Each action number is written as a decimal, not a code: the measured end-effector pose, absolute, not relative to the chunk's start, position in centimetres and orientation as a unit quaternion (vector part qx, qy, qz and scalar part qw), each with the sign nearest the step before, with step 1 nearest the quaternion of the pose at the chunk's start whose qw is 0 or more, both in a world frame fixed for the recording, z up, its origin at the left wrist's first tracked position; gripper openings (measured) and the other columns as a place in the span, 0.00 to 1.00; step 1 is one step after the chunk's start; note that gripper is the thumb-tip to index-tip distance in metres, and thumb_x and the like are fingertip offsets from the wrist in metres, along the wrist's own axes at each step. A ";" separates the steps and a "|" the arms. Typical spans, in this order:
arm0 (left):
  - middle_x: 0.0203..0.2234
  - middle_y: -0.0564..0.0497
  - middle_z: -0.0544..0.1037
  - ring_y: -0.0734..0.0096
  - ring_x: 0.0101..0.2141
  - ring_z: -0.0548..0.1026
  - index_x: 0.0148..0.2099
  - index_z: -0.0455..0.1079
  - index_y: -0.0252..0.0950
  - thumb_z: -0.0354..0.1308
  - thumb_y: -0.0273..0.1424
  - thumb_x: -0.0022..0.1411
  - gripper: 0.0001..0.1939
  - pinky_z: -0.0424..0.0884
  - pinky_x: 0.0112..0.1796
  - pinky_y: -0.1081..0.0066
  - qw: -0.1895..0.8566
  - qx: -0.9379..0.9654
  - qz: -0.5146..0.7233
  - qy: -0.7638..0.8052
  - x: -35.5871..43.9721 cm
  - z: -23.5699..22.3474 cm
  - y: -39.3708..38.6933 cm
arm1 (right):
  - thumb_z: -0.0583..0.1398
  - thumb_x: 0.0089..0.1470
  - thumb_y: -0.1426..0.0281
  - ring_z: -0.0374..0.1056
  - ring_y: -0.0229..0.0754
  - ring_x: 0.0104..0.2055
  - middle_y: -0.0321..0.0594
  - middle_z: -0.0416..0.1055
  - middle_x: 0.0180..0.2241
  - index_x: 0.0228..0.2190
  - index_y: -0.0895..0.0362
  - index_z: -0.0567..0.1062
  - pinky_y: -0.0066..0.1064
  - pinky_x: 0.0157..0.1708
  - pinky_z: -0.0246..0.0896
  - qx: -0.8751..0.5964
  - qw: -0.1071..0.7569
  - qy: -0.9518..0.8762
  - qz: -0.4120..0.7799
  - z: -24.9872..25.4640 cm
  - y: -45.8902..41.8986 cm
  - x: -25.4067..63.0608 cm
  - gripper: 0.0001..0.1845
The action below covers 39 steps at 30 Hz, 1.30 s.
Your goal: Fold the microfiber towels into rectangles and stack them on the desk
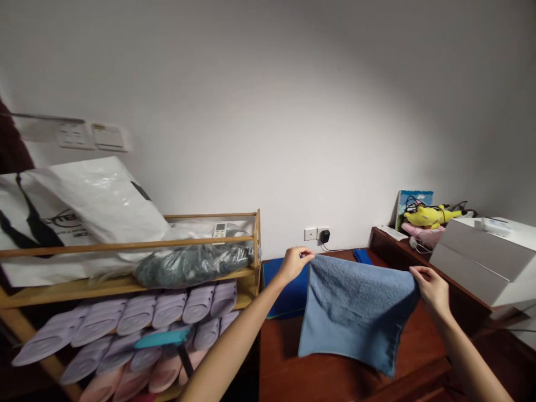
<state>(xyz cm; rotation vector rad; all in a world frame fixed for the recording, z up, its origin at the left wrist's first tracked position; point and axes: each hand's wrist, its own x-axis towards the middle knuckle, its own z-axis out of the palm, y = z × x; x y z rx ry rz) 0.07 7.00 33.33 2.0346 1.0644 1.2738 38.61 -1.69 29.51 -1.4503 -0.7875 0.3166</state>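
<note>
A blue cloth (360,312) hangs spread out above the reddish-brown wooden table (288,368). My left hand (296,262) pinches its upper left corner, and my right hand (433,287) pinches the upper right one. The cloth's top edge runs nearly straight between them, sagging a little, and its lower corners dangle. Part of its surface lies in shadow. Behind my left hand, a flat dark blue item (287,296) lies on the table. A smaller blue folded item (362,256) rests farther back, beyond the cloth.
At left stands a wooden rack (238,273) with a white bag (96,206), a remote control (220,230) and rows of slippers (167,307). A raised ledge at right holds a yellow plush toy (431,216) and a white drawer box (481,257). A black plug (325,236) sits in the wall.
</note>
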 end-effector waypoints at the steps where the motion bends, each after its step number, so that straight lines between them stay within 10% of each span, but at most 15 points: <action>1: 0.27 0.51 0.80 0.68 0.30 0.74 0.32 0.77 0.35 0.59 0.31 0.52 0.07 0.69 0.34 0.71 0.252 0.749 0.466 0.397 -0.3 33.4 6.9 | 0.69 0.28 0.55 0.63 0.39 0.24 0.39 0.72 0.22 0.25 0.59 0.77 0.29 0.21 0.57 -0.637 0.664 -0.349 0.179 29.7 -1.1 38.5 0.24; 10: 0.25 0.52 0.79 0.69 0.29 0.75 0.36 0.77 0.36 0.61 0.27 0.50 0.09 0.70 0.33 0.72 0.196 0.748 0.434 0.461 -4.1 34.3 6.5 | 0.70 0.29 0.60 0.70 0.42 0.30 0.41 0.76 0.29 0.38 0.59 0.77 0.31 0.31 0.67 -0.545 0.607 -0.449 0.365 31.2 0.2 36.6 0.30; 22: 0.23 0.52 0.75 0.68 0.30 0.72 0.28 0.75 0.36 0.62 0.24 0.50 0.02 0.66 0.36 0.69 0.129 0.786 0.383 0.468 -6.1 34.7 5.6 | 0.56 0.49 0.56 0.72 0.48 0.35 0.44 0.78 0.32 0.31 0.55 0.78 0.37 0.38 0.66 -0.606 0.467 -0.643 -0.033 32.1 0.9 35.1 0.18; 39: 0.21 0.58 0.72 0.76 0.24 0.69 0.33 0.62 0.38 0.61 0.39 0.51 0.13 0.62 0.28 0.76 0.427 0.741 0.341 0.390 -12.4 38.6 -5.7 | 0.48 0.57 0.53 0.62 0.40 0.31 0.39 0.68 0.28 0.31 0.53 0.68 0.30 0.33 0.60 -0.539 0.400 -0.741 0.027 35.3 -6.5 33.1 0.18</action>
